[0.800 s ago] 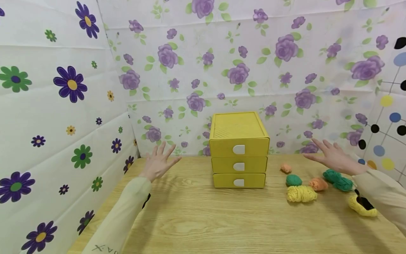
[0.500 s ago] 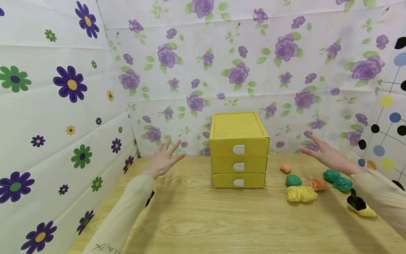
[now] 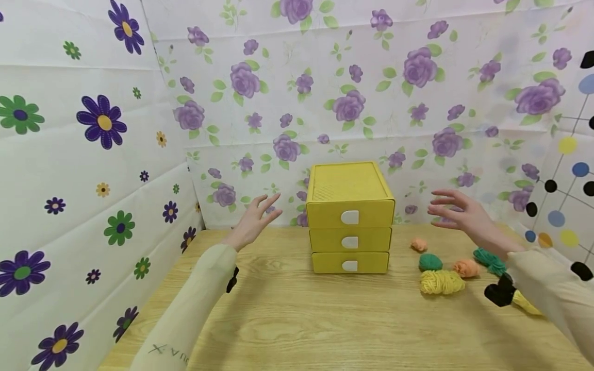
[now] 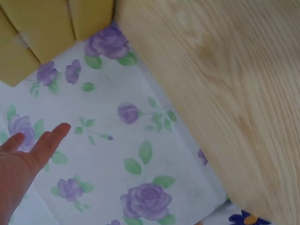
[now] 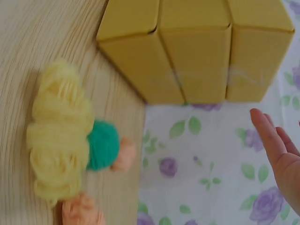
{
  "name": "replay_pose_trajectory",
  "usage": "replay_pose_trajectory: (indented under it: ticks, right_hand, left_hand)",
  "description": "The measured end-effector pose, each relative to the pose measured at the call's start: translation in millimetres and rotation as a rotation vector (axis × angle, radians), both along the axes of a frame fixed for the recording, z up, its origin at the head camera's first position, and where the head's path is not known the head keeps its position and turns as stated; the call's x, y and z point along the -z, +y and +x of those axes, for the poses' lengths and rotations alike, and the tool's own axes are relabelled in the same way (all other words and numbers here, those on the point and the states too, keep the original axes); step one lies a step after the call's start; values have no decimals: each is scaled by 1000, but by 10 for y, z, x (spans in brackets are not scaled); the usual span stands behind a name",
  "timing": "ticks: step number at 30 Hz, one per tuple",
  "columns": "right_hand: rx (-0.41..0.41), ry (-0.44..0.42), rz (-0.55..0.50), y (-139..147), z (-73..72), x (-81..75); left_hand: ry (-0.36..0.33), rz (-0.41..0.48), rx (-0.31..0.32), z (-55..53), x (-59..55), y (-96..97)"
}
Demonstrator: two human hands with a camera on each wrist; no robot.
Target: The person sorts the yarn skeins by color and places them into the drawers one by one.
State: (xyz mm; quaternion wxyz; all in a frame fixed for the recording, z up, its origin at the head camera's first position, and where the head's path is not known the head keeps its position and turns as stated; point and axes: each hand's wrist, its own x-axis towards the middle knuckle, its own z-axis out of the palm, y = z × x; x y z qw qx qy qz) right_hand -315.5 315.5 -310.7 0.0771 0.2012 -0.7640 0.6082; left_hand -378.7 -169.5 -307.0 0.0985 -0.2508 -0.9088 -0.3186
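A yellow three-drawer box (image 3: 350, 214) with white tabs stands toward the back of the table, its drawers closed. To its left my left hand (image 3: 252, 220) hangs in the air, fingers extended, holding nothing. My right hand (image 3: 461, 214) is raised on the box's other side, fingers loosely extended and touching nothing. Below and in front of the right hand lie a yellow yarn skein (image 3: 442, 282), a green yarn ball (image 3: 430, 262) and two peach yarn balls, one (image 3: 466, 268) beside the skein. In the right wrist view the drawer box (image 5: 197, 61) appears beyond the yarn.
A green skein (image 3: 489, 261) and another yellow skein (image 3: 526, 303) lie at the right, partly hidden by the right forearm. The wooden table (image 3: 297, 319) meets a flowered cloth wall (image 3: 260, 134) behind and patterned cloth at both sides.
Both hands have moved inward toward the drawer box, the left one rightward and slightly up, the right one leftward. The box and yarn stay in place.
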Motion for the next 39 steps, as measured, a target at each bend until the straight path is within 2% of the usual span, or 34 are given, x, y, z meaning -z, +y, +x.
replay_pose_trajectory:
  ticks: [2,5,8,12,15,22,25,27,33,35,39]
  right_hand:
    - [-8,28,-28,-96,32,-37]
    - [13,48,-10,-238,72,-93]
    - [10,58,1,-354,92,-132]
    - [-47,61,-60,-458,97,-159]
    - [-63,67,-69,-515,96,-162]
    - [-93,35,-100,-702,65,-128]
    - [-100,33,-98,-793,46,-100]
    - [-104,31,-83,-851,36,-80]
    - [-88,7,-61,-1027,29,-58]
    - [-76,7,-56,-1074,19,-46]
    - [-53,16,-44,-1143,-2,-14]
  left_hand:
    - [-2,54,31,-18,-47,53]
    - [11,120,72,-44,-110,126]
    - [-7,193,107,-59,-161,185]
    - [-46,275,122,-75,-199,251]
    - [-66,326,129,-76,-228,295]
    - [-159,458,182,92,-395,437]
    - [-203,487,210,106,-431,503]
    - [-216,506,225,69,-423,536]
    - [-209,539,235,-172,-300,596]
    - [-226,555,229,-201,-291,622]
    - [-310,568,238,-218,-295,668]
